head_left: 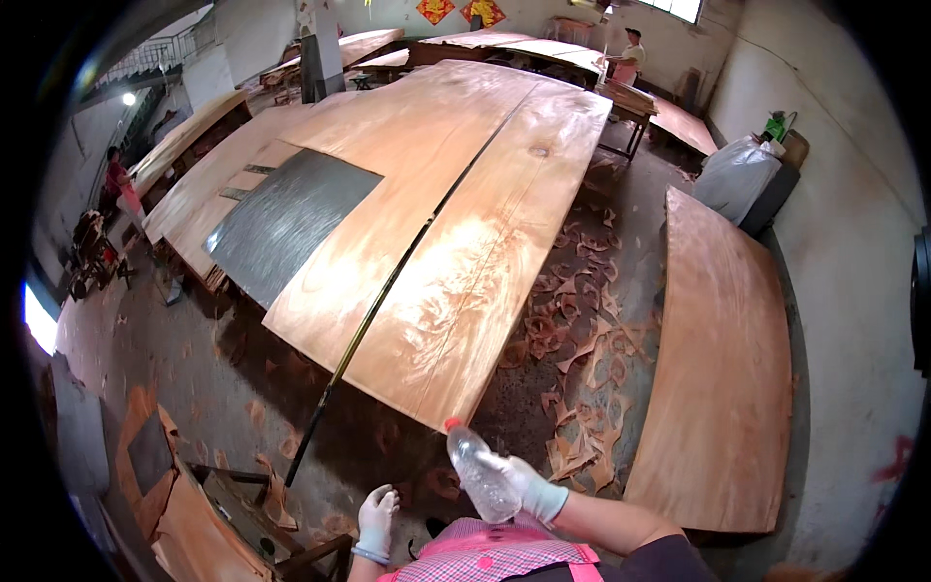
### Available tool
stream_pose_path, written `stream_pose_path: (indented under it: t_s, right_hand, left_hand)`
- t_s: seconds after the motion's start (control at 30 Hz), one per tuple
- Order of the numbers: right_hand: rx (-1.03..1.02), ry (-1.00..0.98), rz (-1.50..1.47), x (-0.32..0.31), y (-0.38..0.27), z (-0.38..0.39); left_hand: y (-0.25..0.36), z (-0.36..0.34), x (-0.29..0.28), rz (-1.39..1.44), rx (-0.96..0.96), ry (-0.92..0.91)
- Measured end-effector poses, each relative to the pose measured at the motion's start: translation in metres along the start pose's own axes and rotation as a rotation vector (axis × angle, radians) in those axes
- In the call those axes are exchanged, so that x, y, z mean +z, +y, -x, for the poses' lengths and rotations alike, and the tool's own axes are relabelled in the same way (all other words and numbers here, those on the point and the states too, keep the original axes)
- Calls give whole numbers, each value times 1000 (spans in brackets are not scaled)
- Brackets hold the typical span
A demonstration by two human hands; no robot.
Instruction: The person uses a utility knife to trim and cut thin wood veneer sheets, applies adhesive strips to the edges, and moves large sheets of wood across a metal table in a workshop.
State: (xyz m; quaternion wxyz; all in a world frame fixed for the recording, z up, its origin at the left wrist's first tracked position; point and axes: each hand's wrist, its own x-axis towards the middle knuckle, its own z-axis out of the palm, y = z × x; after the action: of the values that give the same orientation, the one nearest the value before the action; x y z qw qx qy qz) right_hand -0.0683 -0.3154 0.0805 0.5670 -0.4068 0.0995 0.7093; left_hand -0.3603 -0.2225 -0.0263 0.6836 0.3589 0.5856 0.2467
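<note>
My right hand (pixel 530 490), in a white glove, is wrapped round a clear plastic bottle (pixel 477 477) with a red cap. The bottle tilts, and its cap end is close to the near corner of a large wood veneer sheet (pixel 456 320). My left hand (pixel 377 511), also gloved, hangs low in front of my pink checked apron (pixel 485 549). Its fingers are curled in, with nothing visible in them. A long thin dark pole (pixel 398 270) lies lengthwise over the veneer, its near end sticking out past the edge.
A dark grey sheet (pixel 296 218) lies on the stack's left part. Another veneer panel (pixel 722 369) stands along the right wall. Wood scraps (pixel 582 359) litter the floor between. Torn veneer (pixel 199 533) and a wooden frame are at lower left. Two people (pixel 628 60) (pixel 121 184) are farther off.
</note>
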Motion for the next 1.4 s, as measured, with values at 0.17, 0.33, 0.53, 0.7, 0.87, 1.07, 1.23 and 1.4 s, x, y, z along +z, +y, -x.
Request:
stream_pose_path:
  t_s: [0.17,0.33,0.53,0.7,0.87,1.07,1.23,1.4]
  right_hand:
    - [-618,88,177,3,-145,-17]
    - [-653,-40,28,16,-171,-11]
    - [-365,-174,208,-6,-60,-5]
    - [-70,-147,65,-23,-66,-29]
    - [-725,104,301,7,-226,-54]
    - [-821,89,137,39,-264,-42]
    - [-662,-22,692,15,-130,-45]
    - [-744,-272,1225,20,-22,-45]
  left_hand:
    - [-4,-6,-3,61,82,67]
    - [-17,-12,8,87,84,52]
    - [-24,-22,26,-19,60,-1]
    - [-22,-29,21,29,92,-40]
    - [-19,-28,9,-35,228,-49]
    - [-39,-6,11,62,136,18]
    - [-24,-1,35,184,29,-47]
    - [37,37,79,450,52,-387]
